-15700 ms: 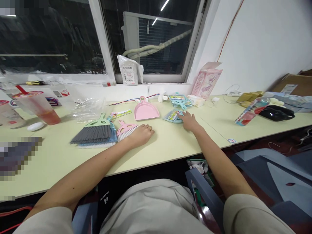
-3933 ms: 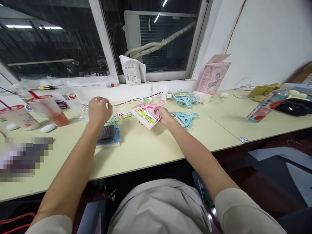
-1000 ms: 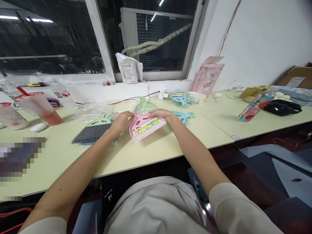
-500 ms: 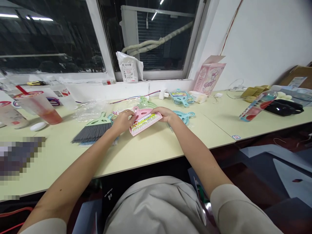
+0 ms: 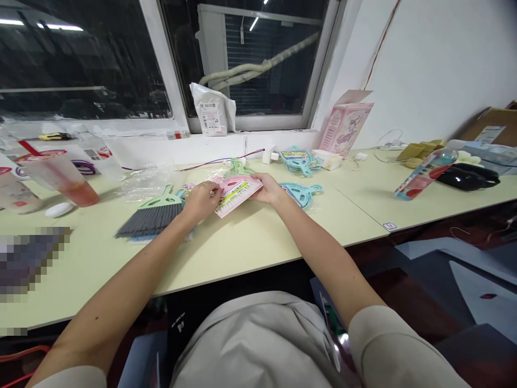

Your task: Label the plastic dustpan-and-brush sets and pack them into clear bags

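Observation:
Between my hands a pink mini dustpan [image 5: 238, 195] with a printed label is held tilted above the table. My right hand [image 5: 266, 188] grips its right edge, fingers wrapped behind it. At its left side, my left hand [image 5: 202, 201] is closed in a pinch against the label edge. Behind the dustpan lies a green dustpan [image 5: 237, 167], partly covered. To the left of my left hand rests a green hand brush [image 5: 155, 213] with dark grey bristles. A blue dustpan [image 5: 301, 194] lies just right of my right hand, and another blue set [image 5: 300, 160] sits farther back.
Drink cups [image 5: 67, 178] and a white mouse [image 5: 59, 209] stand at the left. Crumpled clear plastic [image 5: 149, 183] lies near the window. Toward the right are a pink box [image 5: 346, 126], a bottle [image 5: 426, 174] and a black case [image 5: 468, 177]. The table's front edge [image 5: 258, 269] runs before me.
The pink dustpan has been raised slightly and turned so its labelled face shows more. Both hands have shifted a little with it, and the view has moved slightly.

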`<state>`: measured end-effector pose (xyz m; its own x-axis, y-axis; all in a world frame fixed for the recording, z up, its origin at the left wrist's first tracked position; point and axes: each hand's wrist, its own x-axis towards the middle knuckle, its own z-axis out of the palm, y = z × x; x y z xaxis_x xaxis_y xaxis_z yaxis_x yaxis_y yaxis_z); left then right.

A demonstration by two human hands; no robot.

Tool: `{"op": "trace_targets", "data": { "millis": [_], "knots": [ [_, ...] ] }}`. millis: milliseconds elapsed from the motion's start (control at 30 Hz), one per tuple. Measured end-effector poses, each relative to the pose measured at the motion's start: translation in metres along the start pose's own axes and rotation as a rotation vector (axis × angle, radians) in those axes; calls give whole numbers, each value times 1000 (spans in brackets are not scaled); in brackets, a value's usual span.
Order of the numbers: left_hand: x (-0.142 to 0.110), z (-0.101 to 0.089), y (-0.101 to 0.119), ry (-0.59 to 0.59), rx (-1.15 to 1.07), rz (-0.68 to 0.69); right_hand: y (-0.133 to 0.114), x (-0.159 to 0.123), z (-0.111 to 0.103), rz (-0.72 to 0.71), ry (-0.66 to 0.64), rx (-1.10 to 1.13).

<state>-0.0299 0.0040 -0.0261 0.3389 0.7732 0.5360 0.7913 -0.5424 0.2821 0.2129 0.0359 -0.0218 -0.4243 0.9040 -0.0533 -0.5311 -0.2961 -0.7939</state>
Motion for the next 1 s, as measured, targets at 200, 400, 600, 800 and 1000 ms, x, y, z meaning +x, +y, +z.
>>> {"op": "trace_targets", "data": {
  "millis": [200,400,600,800,1000],
  "knots": [
    [1,-2,0,67,16,60,-1,-1,7,64,111,14],
    [5,1,-6,53,20,92,-1,-3,11,37,131,4],
    [5,1,-9,29,-58,171,-1,-2,10,30,119,3],
    [3,5,-3,60,-109,86,-2,-6,12,38,40,6],
    [7,10,-9,123,-134,-51,1,-6,19,-60,66,101]
  ]
}}
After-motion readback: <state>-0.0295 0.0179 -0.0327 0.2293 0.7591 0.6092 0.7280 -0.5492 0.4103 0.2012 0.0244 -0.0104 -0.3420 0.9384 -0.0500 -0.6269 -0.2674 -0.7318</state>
